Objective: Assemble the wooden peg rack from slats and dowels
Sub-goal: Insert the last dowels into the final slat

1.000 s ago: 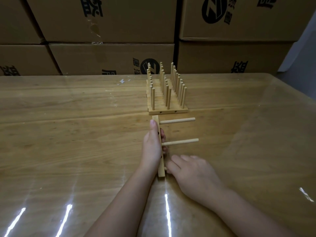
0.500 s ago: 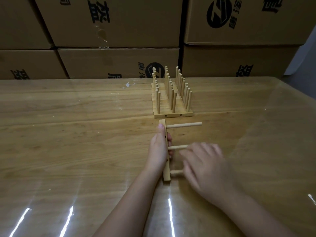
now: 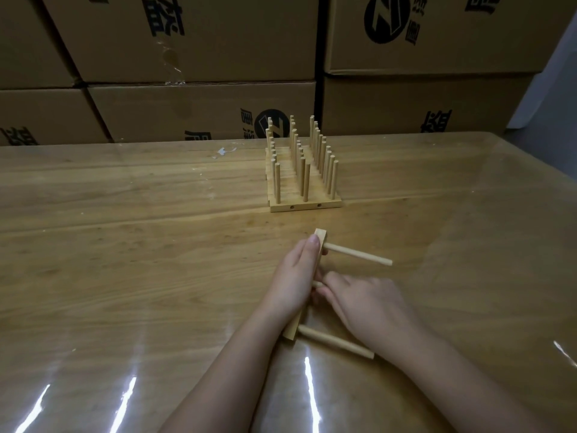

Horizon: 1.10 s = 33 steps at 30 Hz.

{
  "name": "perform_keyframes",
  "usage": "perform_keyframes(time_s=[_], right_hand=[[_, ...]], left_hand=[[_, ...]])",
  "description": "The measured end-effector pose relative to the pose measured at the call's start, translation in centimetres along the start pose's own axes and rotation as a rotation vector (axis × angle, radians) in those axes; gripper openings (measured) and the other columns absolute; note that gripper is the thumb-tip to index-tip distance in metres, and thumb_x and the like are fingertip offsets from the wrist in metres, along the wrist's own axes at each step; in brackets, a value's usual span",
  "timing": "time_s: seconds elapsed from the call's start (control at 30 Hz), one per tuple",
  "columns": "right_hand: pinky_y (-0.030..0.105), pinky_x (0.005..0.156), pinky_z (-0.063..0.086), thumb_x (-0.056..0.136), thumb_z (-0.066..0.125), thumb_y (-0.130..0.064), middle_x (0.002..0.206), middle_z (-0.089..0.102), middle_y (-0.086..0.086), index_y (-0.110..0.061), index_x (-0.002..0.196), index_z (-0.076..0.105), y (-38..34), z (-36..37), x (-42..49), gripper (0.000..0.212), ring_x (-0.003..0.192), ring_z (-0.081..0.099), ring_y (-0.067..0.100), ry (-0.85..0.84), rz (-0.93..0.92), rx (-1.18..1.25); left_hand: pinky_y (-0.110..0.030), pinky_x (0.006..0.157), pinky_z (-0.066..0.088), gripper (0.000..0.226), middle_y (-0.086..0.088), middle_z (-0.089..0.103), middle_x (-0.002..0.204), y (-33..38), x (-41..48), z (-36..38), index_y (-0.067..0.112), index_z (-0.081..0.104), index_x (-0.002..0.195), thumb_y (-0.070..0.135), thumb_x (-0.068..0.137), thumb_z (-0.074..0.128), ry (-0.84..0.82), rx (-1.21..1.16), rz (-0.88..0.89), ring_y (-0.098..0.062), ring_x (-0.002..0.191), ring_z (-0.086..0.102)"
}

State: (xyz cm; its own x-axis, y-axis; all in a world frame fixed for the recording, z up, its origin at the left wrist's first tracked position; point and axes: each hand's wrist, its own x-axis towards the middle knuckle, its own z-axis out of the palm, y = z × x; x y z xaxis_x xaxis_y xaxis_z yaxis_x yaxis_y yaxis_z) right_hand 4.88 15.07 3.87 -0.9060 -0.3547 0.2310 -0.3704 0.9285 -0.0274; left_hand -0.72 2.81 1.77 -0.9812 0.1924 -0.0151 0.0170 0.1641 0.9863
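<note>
Wood is almost all I see: a wide wooden table (image 3: pixel 125 245) under a shiny clear cover, with bright light streaks near my edge. My left hand (image 3: pixel 296 276) wraps around a loose slat (image 3: pixel 321 242) that stands on its thin side in the middle of the table. The thumb lies along the top of the slat and the fingers curl round its far side, so it is held tight. Two dowels stick out of the slat to the right, lying flat and pointing a bit toward me. One far dowel (image 3: pixel 359 254) sits near the slat's top end. One near dowel (image 3: pixel 337 342) sits at the bottom end. My right hand (image 3: pixel 371 307) rests between them, with its fingertips (image 3: pixel 326 284) pinched on a short middle dowel (image 3: pixel 317 284) right at the slat. Only a small bit of that dowel shows, so I cannot tell how deep it sits.

Farther back stands the built part of the peg rack (image 3: pixel 303 173), a flat row of slats with three lines of upright pegs. It is well apart from the hands.

Brown cardboard boxes (image 3: pixel 203 104) are stacked like a wall behind the far table edge. I cannot see inside them. The table is bare to the left and right of the hands, with lots of room. A small white scrap (image 3: pixel 223 151) lies near the far edge.
</note>
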Motion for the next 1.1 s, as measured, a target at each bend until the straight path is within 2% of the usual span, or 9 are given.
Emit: perform_keyframes(time_s=[0.07,0.27,0.47,0.6,0.67,0.73,0.83,0.97,1.1], right_hand=[[0.031,0.061,0.032,0.099,0.022,-0.044,0.109,0.064,-0.003,-0.023,0.11,0.049,0.3,0.3,0.1,0.036,0.094,0.062,0.025,0.009,0.0,0.059],[0.035,0.069,0.042,0.099,0.028,-0.041,0.099,0.067,0.003,-0.022,0.108,0.054,0.4,0.4,0.6,0.034,0.091,0.061,0.026,-0.031,0.038,0.251],[0.034,0.067,0.041,0.098,0.032,-0.04,0.093,0.067,0.005,-0.022,0.104,0.057,0.5,0.6,0.4,0.032,0.087,0.061,0.024,-0.048,0.08,0.343],[0.035,0.07,0.046,0.098,0.029,-0.042,0.1,0.064,-0.004,-0.024,0.108,0.054,0.1,0.3,0.0,0.032,0.09,0.061,0.018,-0.039,0.099,0.259],[0.033,0.058,0.046,0.094,0.039,-0.043,0.091,0.063,-0.005,-0.023,0.097,0.058,-0.6,-0.3,-0.3,0.028,0.081,0.064,0.016,0.024,0.073,0.036],[0.026,0.043,0.04,0.088,0.049,-0.043,0.073,0.061,-0.003,-0.019,0.078,0.062,-0.6,-1.3,-0.7,0.028,0.064,0.063,0.015,0.184,0.067,-0.08],[0.03,0.051,0.042,0.09,0.042,-0.032,0.073,0.056,0.003,-0.014,0.078,0.063,0.4,-2.2,-0.8,0.029,0.065,0.056,0.021,0.394,0.036,-0.135],[0.034,0.065,0.041,0.096,0.036,-0.033,0.095,0.057,0.004,-0.016,0.103,0.057,1.1,-2.8,0.5,0.028,0.085,0.056,0.026,0.145,0.174,-0.258],[0.031,0.058,0.028,0.101,0.024,-0.035,0.104,0.058,0.002,-0.021,0.108,0.044,2.4,-1.9,1.8,0.025,0.09,0.058,0.024,-0.053,0.103,-0.15]], left_hand=[[-0.014,0.047,0.04,0.04,0.004,0.052,0.057,0.1,0.0,0.0,0.018,0.061,0.087,0.041,0.101,0.032,0.016,0.007,-0.007,0.0,0.044,0.049],[-0.013,0.047,0.039,0.038,0.001,0.053,0.061,0.2,0.0,0.1,0.019,0.06,0.086,0.038,0.102,0.031,0.041,0.053,0.002,0.002,0.045,0.049],[-0.025,0.061,0.039,0.036,0.008,0.055,0.07,0.1,0.0,0.2,0.023,0.06,0.089,0.041,0.101,0.031,0.028,0.138,0.04,-0.006,0.066,0.054],[-0.011,0.053,0.039,0.037,0.008,0.055,0.069,0.2,-0.1,0.0,0.021,0.06,0.089,0.041,0.101,0.031,-0.003,0.133,0.051,0.008,0.052,0.05],[-0.009,0.051,0.038,0.038,0.007,0.055,0.068,0.2,0.0,-0.2,0.018,0.061,0.089,0.04,0.102,0.032,0.003,0.13,0.054,0.008,0.051,0.05],[-0.012,0.05,0.041,0.037,0.003,0.055,0.066,0.1,0.1,-0.2,0.019,0.06,0.085,0.039,0.102,0.034,0.009,0.101,0.04,0.004,0.048,0.05],[-0.02,0.047,0.043,0.036,0.0,0.055,0.063,0.2,0.1,0.0,0.023,0.058,0.081,0.04,0.102,0.034,0.008,0.078,0.022,-0.003,0.047,0.051],[-0.018,0.045,0.041,0.037,0.003,0.054,0.058,0.1,0.0,-0.2,0.022,0.058,0.085,0.044,0.101,0.032,-0.012,0.129,0.041,-0.003,0.043,0.05],[-0.021,0.046,0.042,0.034,0.005,0.052,0.058,0.2,0.0,-0.4,0.024,0.053,0.08,0.044,0.1,0.034,-0.054,0.117,0.029,-0.005,0.043,0.049]])
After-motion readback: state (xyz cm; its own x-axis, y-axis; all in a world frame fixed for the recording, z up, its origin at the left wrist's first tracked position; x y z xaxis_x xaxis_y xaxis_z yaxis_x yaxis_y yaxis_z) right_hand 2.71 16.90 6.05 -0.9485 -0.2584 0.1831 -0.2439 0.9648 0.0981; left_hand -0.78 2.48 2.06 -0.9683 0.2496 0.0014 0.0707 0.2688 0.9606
